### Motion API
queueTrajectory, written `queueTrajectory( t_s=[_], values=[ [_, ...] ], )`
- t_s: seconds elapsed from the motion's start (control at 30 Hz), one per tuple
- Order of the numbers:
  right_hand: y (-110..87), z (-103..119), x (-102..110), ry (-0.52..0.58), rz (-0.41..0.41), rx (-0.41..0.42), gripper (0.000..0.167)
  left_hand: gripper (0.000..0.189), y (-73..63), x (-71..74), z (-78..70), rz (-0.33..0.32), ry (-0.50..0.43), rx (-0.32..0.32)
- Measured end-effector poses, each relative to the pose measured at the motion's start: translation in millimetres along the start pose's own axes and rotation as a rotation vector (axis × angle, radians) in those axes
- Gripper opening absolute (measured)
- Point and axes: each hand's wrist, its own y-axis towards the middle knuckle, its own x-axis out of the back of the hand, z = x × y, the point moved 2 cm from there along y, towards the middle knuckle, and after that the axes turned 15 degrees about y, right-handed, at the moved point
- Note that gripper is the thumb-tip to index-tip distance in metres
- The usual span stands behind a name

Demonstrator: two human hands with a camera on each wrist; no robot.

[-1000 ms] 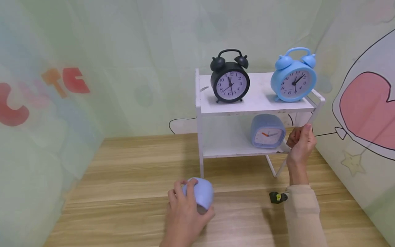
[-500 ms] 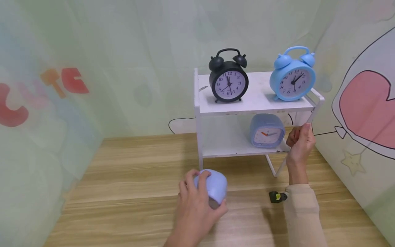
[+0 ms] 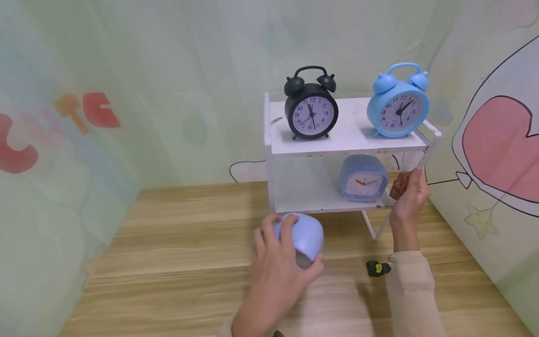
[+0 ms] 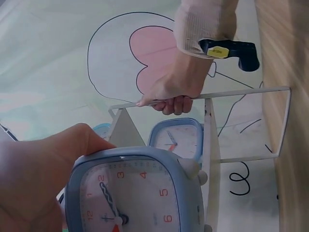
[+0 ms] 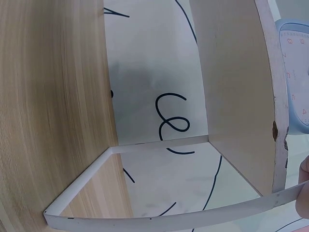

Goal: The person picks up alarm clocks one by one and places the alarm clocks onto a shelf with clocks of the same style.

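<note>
My left hand [image 3: 273,262] grips a periwinkle-blue square alarm clock [image 3: 309,234], fingers over its top and thumb at its side, just in front of the lower shelf's front edge. In the left wrist view the clock's face [image 4: 140,188] shows red numerals. My right hand [image 3: 408,196] holds the right side frame of a white two-tier shelf [image 3: 353,119], fingers curled round the bar. A similar blue square clock [image 3: 364,182] stands on the lower tier at the right. On the upper tier stand a black twin-bell clock [image 3: 311,112] and a light-blue twin-bell clock [image 3: 397,112].
The shelf stands on a wood-grain tabletop [image 3: 189,234]. A printed cloth backdrop [image 3: 189,93] surrounds it at the back and both sides. A small black device with a yellow-green mark [image 3: 377,268] is at the right wrist.
My left hand has carried the blue square clock up and to the right, toward the shelf's lower tier. The right hand keeps its hold on the frame.
</note>
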Motion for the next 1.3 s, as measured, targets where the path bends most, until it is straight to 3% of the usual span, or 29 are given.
queueTrajectory(
  t_s=[0.43,0.87,1.3],
  values=[
    [-1.0,-1,1,-0.001,-0.012,-0.005,0.051,0.077,26.2,2.3,-19.3,-0.009,-0.025,0.017],
    [-0.9,-1,4,-0.003,0.001,0.009,0.051,0.079,39.4,-4.6,-30.1,-0.004,-0.037,0.046],
    [1.9,-4,7,-0.005,0.029,0.036,0.052,0.077,51.2,-20.3,-41.2,-0.109,-0.041,0.087]
  ],
)
